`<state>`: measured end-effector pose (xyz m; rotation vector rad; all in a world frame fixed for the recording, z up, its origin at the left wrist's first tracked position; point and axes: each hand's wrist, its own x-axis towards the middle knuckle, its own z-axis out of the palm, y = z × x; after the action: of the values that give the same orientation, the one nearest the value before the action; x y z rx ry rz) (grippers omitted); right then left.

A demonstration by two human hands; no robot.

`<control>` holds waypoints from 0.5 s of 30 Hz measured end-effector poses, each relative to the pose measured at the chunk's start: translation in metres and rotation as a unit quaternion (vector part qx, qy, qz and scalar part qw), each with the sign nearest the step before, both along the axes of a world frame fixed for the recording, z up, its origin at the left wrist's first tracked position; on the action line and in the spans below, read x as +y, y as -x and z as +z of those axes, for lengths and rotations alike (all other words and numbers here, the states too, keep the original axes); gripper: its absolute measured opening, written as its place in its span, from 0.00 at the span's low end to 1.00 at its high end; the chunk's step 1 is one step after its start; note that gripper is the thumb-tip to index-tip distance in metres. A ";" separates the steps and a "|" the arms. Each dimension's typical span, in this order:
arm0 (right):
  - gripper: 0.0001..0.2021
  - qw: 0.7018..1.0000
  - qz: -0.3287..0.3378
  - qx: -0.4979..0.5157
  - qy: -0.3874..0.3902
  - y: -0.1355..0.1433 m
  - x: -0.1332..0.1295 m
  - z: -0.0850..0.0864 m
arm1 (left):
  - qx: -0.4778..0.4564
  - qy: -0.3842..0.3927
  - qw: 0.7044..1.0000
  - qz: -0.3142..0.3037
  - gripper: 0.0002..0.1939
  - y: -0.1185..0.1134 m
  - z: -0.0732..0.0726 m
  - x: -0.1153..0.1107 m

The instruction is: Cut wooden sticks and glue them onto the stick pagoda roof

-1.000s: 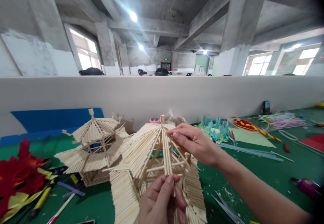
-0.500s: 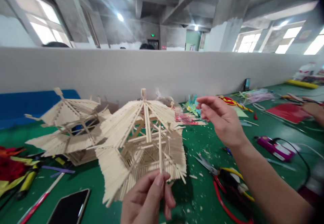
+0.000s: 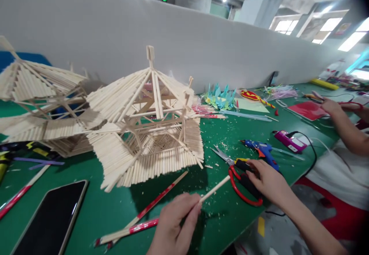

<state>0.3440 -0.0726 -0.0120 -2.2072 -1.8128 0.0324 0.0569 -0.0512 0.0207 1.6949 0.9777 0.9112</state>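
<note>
My left hand [image 3: 180,218] pinches a thin bare wooden stick [image 3: 215,189] that slants up to the right. At the table's near right, my right hand [image 3: 268,180] has its fingers curled over the handles of yellow-and-black pliers [image 3: 243,165], whose jaws are hidden. Red-handled scissors [image 3: 225,157] lie against the pliers, blades open and pointing up left. Ahead of my left hand stands a pavilion model [image 3: 152,132] built of wooden sticks, with a gap in its upper roof. Below it lie chopsticks with red wrapping [image 3: 144,225].
A second stick model [image 3: 43,85] stands on the left, a phone [image 3: 52,216] before it. Right of the scissors are a blue glue gun [image 3: 262,151] and a purple power strip [image 3: 290,141]. Another person's hand [image 3: 331,107] works over red sheet material [image 3: 307,110]. Wood scraps litter the green table.
My right hand has come down from above the table to the pliers. My left hand has tipped the stick from upright to a rightward slant. The view has turned down and right.
</note>
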 end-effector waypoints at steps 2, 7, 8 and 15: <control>0.11 0.999 0.007 -0.034 0.023 0.000 0.007 0.000 | 0.017 -0.037 0.999 -0.013 0.07 0.002 -0.006 0.006; 0.06 0.996 0.025 -0.083 0.034 0.005 0.016 0.003 | 0.001 -0.081 0.997 0.021 0.06 0.005 -0.022 0.007; 0.06 0.996 0.025 -0.083 0.029 0.006 0.015 0.003 | -0.003 -0.082 0.996 0.027 0.06 0.005 -0.025 0.006; 0.12 0.994 -0.032 0.003 -0.101 0.009 0.010 0.008 | -0.023 -0.095 0.995 0.026 0.08 0.009 -0.034 0.004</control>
<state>0.3353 -0.0631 -0.0045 -2.1202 -1.6610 -0.1513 0.0483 -0.0477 -0.0133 1.8044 0.9329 1.1020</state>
